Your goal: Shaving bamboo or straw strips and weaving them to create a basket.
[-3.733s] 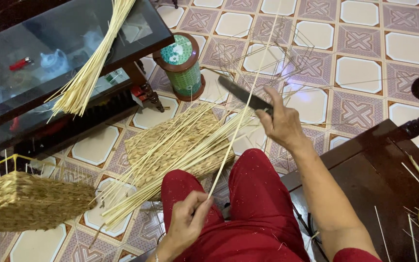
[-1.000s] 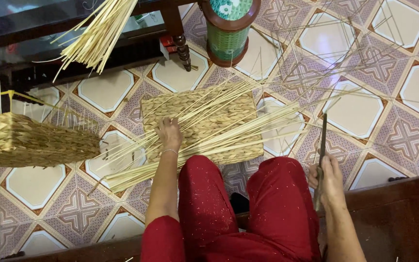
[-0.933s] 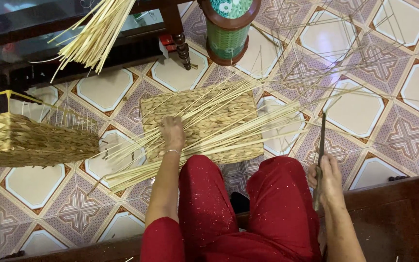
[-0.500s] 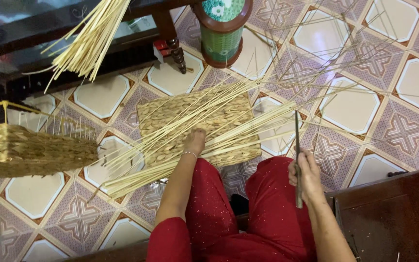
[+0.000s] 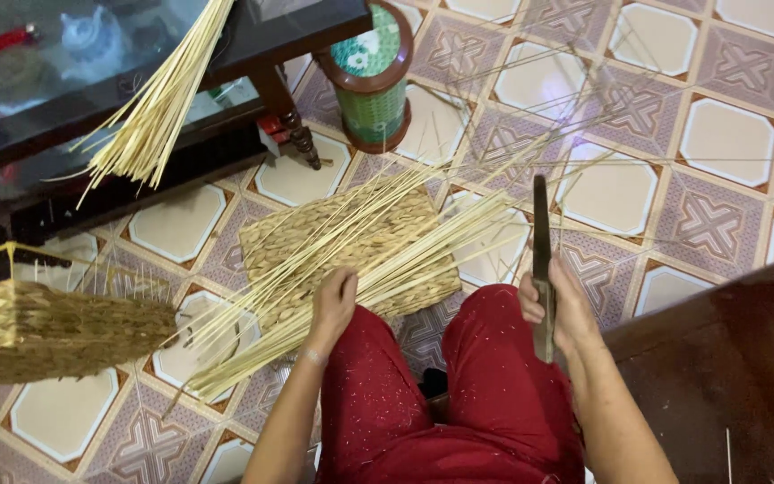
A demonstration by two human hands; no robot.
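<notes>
Head view: left hand (image 5: 333, 300) rests fingers on the bundle of pale yellow straw stalks (image 5: 342, 260) across a flat woven straw mat (image 5: 302, 237); right hand (image 5: 555, 305) grips a dark-bladed knife (image 5: 540, 237), blade pointing beyond its fingertips.

left hand (image 5: 331, 300): drawing back along the loose straw sticks (image 5: 351, 260) from the middle of the woven mat (image 5: 405, 224) to its near edge, beside the knee | right hand (image 5: 555, 305): lifting the knife (image 5: 541, 260) from floor level at the side to upright over the right thigh, blade pointing away
</notes>
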